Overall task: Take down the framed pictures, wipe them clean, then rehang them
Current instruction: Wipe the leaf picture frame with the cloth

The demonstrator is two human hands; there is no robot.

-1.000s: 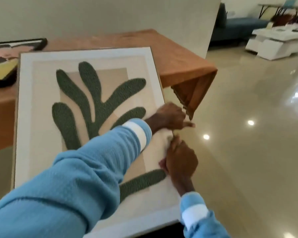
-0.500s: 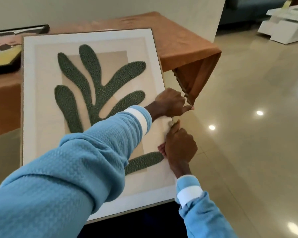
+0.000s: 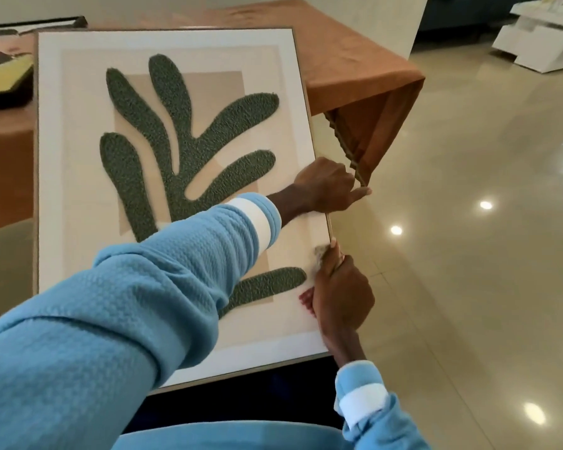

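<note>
Right hand (image 3: 342, 297): the fingers (image 3: 333, 254) are curled, pressing a small cloth (image 3: 307, 302) against the right edge of the framed picture (image 3: 78, 141). Only 2 scraps of cloth show beside the hand, 1 pale and 1 red. Left hand (image 3: 325, 186): crossed over the picture face, fingers curled over the same edge just above, with 1 digit pointing right, past the frame.

Step in hand, as judged: wiping the frame's right edge. Use the left grip as the anchor. Slide the cloth along the edge in 1 continuous pass toward the lower corner. Do not drag it onto the raised green leaf shape (image 3: 189, 141); its texture would likely catch lint.

Location: the picture fills the centre and left of the view, its top over the tabletop (image 3: 355, 60). Whether it rests there cannot be told.

Clearances: the draped tablecloth corner (image 3: 387, 125) hangs just beside the left hand, right of centre. A 2nd picture (image 3: 4, 79) lies at the upper left, near the frame's top corner. Open floor (image 3: 468, 287) on the right gives turning room.
</note>
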